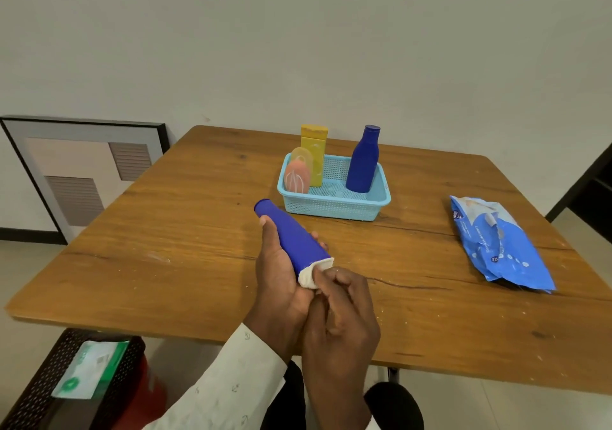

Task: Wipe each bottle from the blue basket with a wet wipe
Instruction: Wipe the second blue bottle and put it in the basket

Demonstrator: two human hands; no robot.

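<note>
The right hand pinches a white wet wipe against the base of a blue bottle. The left hand has its fingers wrapped around that bottle, above the table. Beyond the fingers, the blue basket holds another blue bottle.

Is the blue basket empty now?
No, the blue basket holds an upright blue bottle, a yellow bottle and two small oval things.
</note>
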